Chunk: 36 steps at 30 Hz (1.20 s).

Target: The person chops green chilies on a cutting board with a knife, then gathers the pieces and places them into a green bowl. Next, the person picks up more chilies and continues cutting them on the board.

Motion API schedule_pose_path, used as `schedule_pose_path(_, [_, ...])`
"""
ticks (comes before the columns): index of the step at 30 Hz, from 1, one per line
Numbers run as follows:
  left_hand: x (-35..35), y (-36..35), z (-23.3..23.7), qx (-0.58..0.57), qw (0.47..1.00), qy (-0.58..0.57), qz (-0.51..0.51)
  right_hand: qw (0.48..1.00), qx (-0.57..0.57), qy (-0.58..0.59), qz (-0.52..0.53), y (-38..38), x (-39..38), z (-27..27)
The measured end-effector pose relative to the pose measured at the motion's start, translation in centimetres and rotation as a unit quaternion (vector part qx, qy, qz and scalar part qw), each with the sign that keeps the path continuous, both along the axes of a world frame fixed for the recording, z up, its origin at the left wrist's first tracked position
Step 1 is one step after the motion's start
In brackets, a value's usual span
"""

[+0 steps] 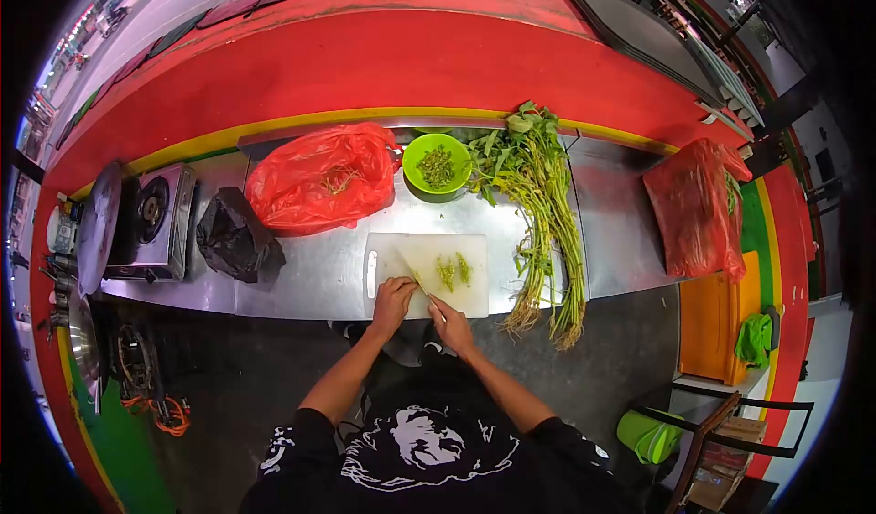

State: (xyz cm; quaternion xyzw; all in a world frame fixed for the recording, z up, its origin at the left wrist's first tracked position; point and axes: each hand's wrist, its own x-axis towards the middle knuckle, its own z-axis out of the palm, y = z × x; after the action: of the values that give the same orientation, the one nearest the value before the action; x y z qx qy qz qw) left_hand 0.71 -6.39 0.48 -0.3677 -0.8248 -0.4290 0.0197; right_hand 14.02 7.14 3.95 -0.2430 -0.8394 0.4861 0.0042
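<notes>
On the white cutting board (427,249), my right hand (451,322) is closed around the handle of a knife (419,283), whose blade points up and to the left. My left hand (393,302) rests at the board's lower left, its fingers bent close beside the blade; a thin green piece shows near its fingertips, and what it grips is too small to make out. Small heaps of chopped green stems (453,271) lie on the board's right half. Above the board stands a green bowl (437,163) with cut greens inside.
Long leafy stems with roots (545,213) lie right of the board, overhanging the counter's front edge. A red plastic bag (315,181) and a black bag (235,236) sit left. A stove (153,222) stands far left; another red bag (698,208) is far right.
</notes>
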Motion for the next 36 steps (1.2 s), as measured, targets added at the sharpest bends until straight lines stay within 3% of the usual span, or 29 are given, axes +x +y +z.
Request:
schedule_pose_path(6, [0.0, -0.3, 1.1, -0.014, 1.0, -0.028, 0.003, 0.997, -0.071, -0.01, -0.004, 0.6, -0.7, -0.4])
schedule_pose_path(8, [0.3, -0.2, 1.3, -0.01, 0.999, -0.028, 0.012, 0.998, -0.059, -0.028, 0.0, 0.5, -0.1, 0.3])
schedule_pose_path(10, [0.4, -0.2, 1.0, -0.005, 0.999, -0.027, 0.023, 0.999, 0.021, 0.028, 0.0, 0.0, 0.6, 0.3])
schedule_pose_path(19, [-0.1, -0.5, 0.8, 0.001, 1.0, 0.003, -0.02, 1.0, -0.009, -0.009, 0.011, 0.2, -1.4, 0.2])
schedule_pose_path(30, [0.6, -0.2, 1.4, -0.001, 1.0, -0.014, 0.017, 0.998, -0.038, -0.059, -0.002, 0.2, 0.8, 0.8])
schedule_pose_path(31, [0.6, -0.2, 1.2, -0.002, 1.0, -0.012, 0.022, 1.0, -0.028, 0.01, -0.001, -0.1, 1.0, 0.3])
schedule_pose_path(36, [0.5, -0.1, 1.1, 0.0, 1.0, -0.016, 0.021, 1.0, -0.015, -0.003, 0.006, 0.1, 0.8, 0.2])
